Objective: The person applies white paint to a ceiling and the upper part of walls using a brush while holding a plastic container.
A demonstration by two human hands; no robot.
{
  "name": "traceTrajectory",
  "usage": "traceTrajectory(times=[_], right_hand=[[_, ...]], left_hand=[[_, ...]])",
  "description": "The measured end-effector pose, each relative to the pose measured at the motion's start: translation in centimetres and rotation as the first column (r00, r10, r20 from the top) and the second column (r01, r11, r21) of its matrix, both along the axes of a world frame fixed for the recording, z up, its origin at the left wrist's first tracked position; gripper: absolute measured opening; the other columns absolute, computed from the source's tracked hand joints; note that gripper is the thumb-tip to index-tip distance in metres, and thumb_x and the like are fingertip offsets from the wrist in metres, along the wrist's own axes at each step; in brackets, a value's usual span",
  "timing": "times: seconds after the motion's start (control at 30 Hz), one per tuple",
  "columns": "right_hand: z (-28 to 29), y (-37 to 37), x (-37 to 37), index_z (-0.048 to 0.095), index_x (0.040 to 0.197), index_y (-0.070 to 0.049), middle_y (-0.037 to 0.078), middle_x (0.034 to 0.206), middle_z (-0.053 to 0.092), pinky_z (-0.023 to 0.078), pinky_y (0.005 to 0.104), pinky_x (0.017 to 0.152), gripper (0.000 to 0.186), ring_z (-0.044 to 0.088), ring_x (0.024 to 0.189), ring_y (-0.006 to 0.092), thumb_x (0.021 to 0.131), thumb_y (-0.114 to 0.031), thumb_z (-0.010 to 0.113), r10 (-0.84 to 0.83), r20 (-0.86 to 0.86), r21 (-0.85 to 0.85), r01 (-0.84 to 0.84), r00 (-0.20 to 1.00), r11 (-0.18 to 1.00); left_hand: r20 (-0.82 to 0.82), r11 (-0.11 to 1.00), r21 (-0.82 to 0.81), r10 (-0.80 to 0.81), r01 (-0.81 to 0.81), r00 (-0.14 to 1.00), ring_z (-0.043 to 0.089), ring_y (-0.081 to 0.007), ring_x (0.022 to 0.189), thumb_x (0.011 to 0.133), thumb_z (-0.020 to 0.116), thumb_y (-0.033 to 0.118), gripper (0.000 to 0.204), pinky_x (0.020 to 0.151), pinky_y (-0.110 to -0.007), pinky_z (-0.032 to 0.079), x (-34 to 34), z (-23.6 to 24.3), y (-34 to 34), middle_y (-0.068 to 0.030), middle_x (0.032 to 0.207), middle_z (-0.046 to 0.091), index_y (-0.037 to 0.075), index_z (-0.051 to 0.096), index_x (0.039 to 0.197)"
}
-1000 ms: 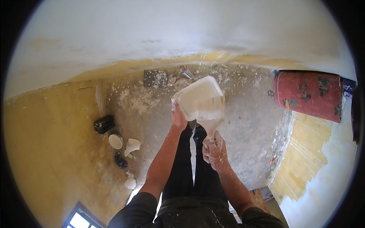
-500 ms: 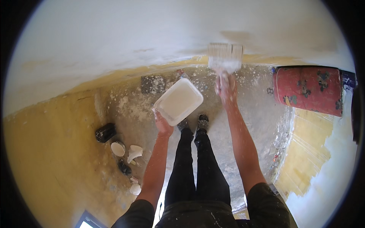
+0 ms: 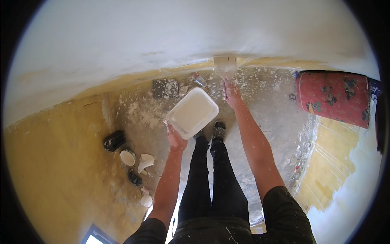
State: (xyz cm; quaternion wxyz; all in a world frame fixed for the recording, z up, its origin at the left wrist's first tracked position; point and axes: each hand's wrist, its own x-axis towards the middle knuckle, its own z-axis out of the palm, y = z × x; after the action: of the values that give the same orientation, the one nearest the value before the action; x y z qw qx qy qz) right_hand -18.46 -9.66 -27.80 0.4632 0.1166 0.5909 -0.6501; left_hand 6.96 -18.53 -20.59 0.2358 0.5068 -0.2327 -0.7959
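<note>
My left hand [image 3: 176,136] grips the lower left edge of a white rectangular tub [image 3: 193,112] with rounded corners. Off-white paste appears to cover its inside. In my right hand [image 3: 231,93] is a wide putty knife [image 3: 225,66] coated with whitish paste, my fingers wrapped round its handle. Its broad end meets the lower part of the wall [image 3: 195,28] in front of me. White coating covers most of that wall, with a yellow strip showing along its bottom.
A red patterned roll [image 3: 334,97] lies at the right. Along the left yellow wall [image 3: 61,158] are a black container [image 3: 114,140], a round white-topped container [image 3: 128,157] and broken white pieces [image 3: 145,162]. A dark flat square [image 3: 165,88] lies on the spattered floor [image 3: 260,118].
My right hand has drawn the putty knife down and to the left along the wall. The tub in my left hand has shifted only slightly.
</note>
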Motion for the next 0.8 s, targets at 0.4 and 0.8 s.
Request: traceTrajectory(times=[0.4, 0.8], right_hand=[[23.1, -2.9, -2.7, 0.048, 0.081, -0.005, 0.001, 0.066, 0.045, 0.037, 0.0241, 0.044, 0.012, 0.041, 0.048, 0.01, 0.09, -0.012, 0.046, -0.078, 0.097, -0.242, 0.099, 0.992, 0.965], [13.6, -1.4, -4.3, 0.049, 0.087, -0.012, -0.002, 0.063, 0.046, 0.032, 0.0205, 0.041, 0.032, 0.041, 0.048, 0.0056, 0.092, -0.044, 0.05, -0.028, -0.48, -0.266, -0.115, 0.877, 0.957]], left_hand=[[0.037, 0.999, 0.018, -0.035, 0.034, 0.999, 0.039, -0.0268, 0.126, 0.095, 0.028, 0.051, 0.058, 0.102, -0.046, 0.035, -1.3, 1.3, 0.7, -0.0067, 0.137, 0.039, 0.013, 0.029, 0.139], [-0.029, 0.994, -0.011, -0.105, 0.104, 0.994, 0.038, -0.0265, 0.127, 0.095, 0.026, 0.054, 0.062, 0.106, -0.041, 0.03, -2.0, 0.9, 1.5, -0.0067, 0.139, 0.038, 0.011, 0.03, 0.139]])
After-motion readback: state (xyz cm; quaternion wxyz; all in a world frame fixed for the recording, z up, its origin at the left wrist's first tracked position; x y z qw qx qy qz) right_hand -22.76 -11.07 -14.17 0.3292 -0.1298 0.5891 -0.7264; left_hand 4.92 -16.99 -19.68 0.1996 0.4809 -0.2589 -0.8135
